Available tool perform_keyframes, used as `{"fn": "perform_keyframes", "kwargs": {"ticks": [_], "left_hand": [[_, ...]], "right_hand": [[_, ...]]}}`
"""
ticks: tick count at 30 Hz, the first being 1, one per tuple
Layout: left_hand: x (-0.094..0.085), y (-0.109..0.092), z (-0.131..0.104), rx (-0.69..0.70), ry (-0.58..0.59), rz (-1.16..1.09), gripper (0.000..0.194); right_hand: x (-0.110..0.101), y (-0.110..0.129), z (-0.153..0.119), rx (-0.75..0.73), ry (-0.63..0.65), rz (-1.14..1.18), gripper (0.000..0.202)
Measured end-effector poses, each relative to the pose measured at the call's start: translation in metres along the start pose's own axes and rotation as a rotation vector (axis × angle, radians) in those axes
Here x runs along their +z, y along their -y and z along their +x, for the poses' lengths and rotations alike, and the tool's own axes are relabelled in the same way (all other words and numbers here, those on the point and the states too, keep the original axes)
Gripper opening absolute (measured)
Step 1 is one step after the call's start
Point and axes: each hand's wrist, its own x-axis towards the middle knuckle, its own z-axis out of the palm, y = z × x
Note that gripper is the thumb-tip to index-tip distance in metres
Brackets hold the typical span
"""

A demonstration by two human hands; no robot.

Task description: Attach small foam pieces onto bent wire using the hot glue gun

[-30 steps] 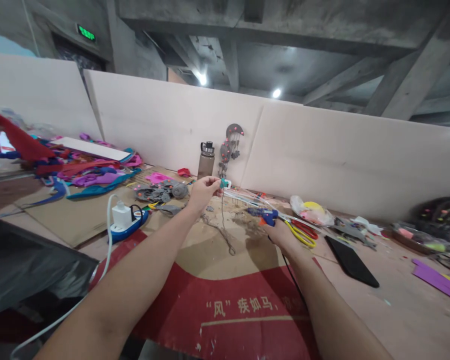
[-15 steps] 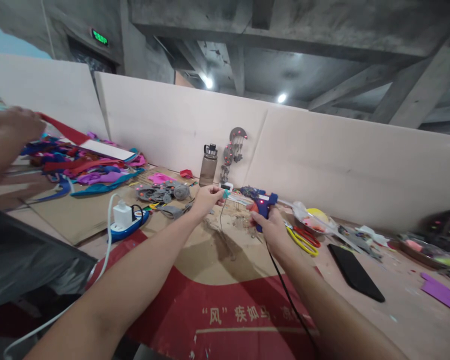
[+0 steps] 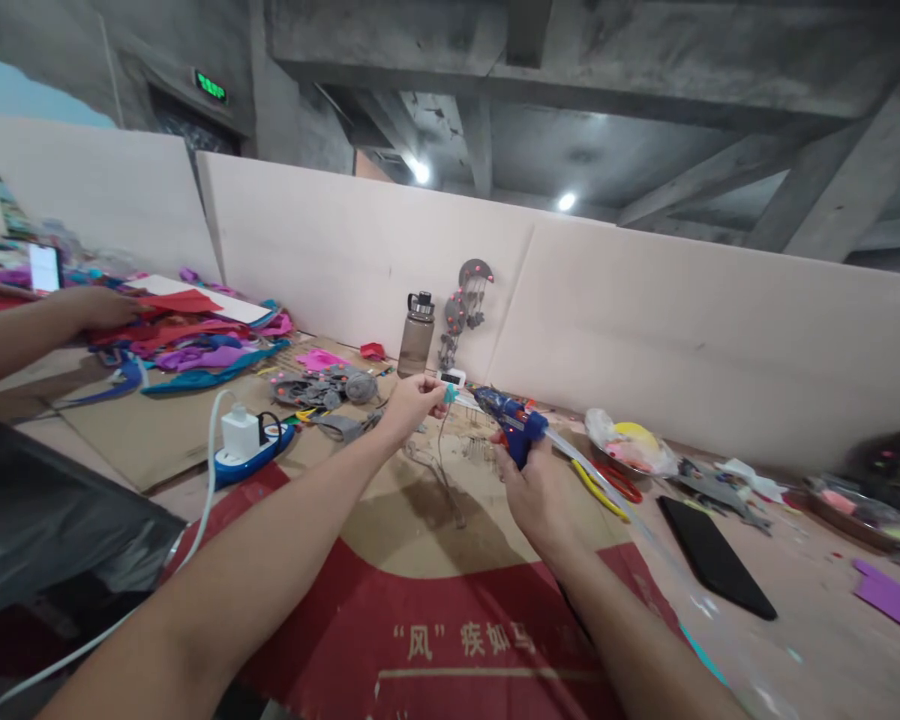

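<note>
Pinched in my left hand point(image 3: 414, 408) is a small teal piece point(image 3: 451, 393), from which a thin wire point(image 3: 441, 450) hangs down. My right hand point(image 3: 532, 490) grips a blue glue gun point(image 3: 515, 425) by its handle. The gun's nozzle points up and left, a short way right of the teal piece. A clear glue stick trails from its back. Beneath both hands lies a brown and red cardboard sheet point(image 3: 450, 555) with wires stuck to it.
Behind stand a bottle point(image 3: 417, 335) and a grey moon ornament point(image 3: 474, 272). To the left are a blue power strip point(image 3: 251, 458), felt scraps point(image 3: 202, 357) and another person's arm point(image 3: 67, 318). Yellow-handled scissors point(image 3: 600, 490), a black phone point(image 3: 715, 556) and a bowl point(image 3: 630, 450) lie right.
The glue gun has turned so its nozzle points toward the teal piece, and my right hand has shifted slightly down. At the left, the other person's hand has lowered the red fabric onto the scraps.
</note>
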Motion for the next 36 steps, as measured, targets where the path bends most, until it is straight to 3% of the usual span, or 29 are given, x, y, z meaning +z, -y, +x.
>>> {"fn": "perform_keyframes", "kwargs": {"ticks": [7, 36], "left_hand": [[0.003, 0.001, -0.003, -0.001, 0.012, 0.020, 0.015], [0.009, -0.007, -0.014, -0.023, 0.019, 0.218, 0.009]], "right_hand": [[-0.001, 0.005, -0.002, -0.002, 0.084, 0.052, 0.025], [-0.003, 0.015, -0.001, -0.034, 0.015, -0.060, 0.022]]}}
